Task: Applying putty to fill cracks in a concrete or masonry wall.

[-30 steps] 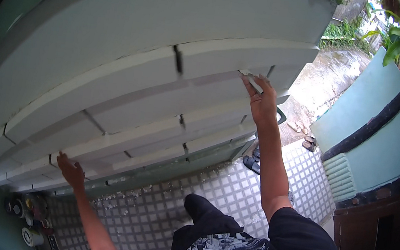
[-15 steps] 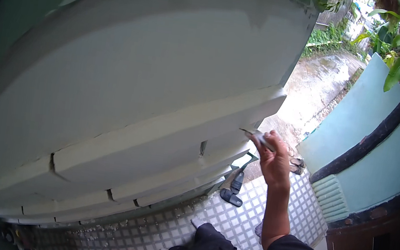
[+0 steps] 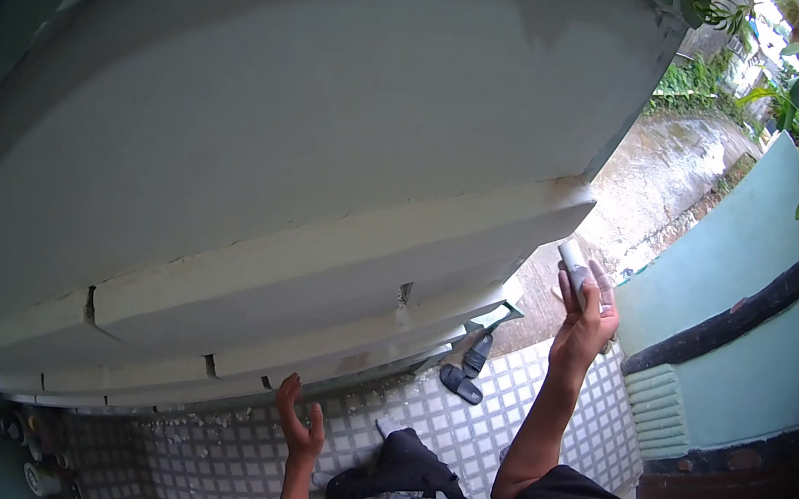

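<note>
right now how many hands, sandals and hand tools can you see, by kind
hands: 2, left hand by the moulding, right hand with its grip around the tool
dark sandals: 2, and, on the tiled floor
hand tools: 1, a pale flat tool
total: 5

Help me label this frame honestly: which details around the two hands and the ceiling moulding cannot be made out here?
- Head view: the pale tool in the right hand; the fingers cover its lower end, so its kind stays unclear.
- Left hand: contact with the stepped moulding cannot be judged.
- Round objects at lower left: dark, cut by the rim.
- Dark sandals on the tiled floor: too small for detail.
</note>
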`<state>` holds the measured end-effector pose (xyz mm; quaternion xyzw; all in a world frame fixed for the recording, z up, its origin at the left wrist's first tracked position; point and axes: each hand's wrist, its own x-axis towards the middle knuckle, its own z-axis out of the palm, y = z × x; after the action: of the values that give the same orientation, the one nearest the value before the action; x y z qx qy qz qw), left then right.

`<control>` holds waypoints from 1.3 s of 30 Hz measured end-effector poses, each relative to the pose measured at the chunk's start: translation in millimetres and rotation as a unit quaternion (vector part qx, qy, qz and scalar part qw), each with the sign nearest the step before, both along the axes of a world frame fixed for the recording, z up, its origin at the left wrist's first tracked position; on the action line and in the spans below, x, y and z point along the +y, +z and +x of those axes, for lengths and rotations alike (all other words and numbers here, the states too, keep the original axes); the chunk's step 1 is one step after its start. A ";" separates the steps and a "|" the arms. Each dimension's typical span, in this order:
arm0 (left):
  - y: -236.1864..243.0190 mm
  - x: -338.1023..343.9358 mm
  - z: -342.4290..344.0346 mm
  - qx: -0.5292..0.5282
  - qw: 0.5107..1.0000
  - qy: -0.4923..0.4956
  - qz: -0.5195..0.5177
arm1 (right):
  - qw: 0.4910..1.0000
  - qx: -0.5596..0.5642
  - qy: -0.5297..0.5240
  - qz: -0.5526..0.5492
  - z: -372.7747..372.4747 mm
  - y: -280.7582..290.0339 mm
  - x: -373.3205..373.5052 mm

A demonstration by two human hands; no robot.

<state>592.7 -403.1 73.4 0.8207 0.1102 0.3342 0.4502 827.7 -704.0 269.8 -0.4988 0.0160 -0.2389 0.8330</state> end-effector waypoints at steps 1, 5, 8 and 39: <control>0.6 1.9 -3.4 0.000 1.000 0.002 0.001 | 1.000 0.000 0.002 0.001 1.0 3.2 2.4; -11.5 4.0 -24.7 0.012 1.000 0.015 -0.012 | 1.000 -0.015 0.011 -0.001 -2.7 21.3 34.9; -29.2 -1.5 -52.8 0.043 0.997 0.025 -0.062 | 0.997 -0.007 0.067 0.036 -17.1 13.9 65.2; -64.2 -39.7 -212.3 0.100 0.922 0.317 -0.198 | 0.976 -0.094 0.126 -0.149 -125.8 -11.2 261.8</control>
<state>380.4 -442.7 9.2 0.6660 0.4732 0.3466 0.4609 701.9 -442.2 258.6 -0.5905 -0.1610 -0.1774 0.7706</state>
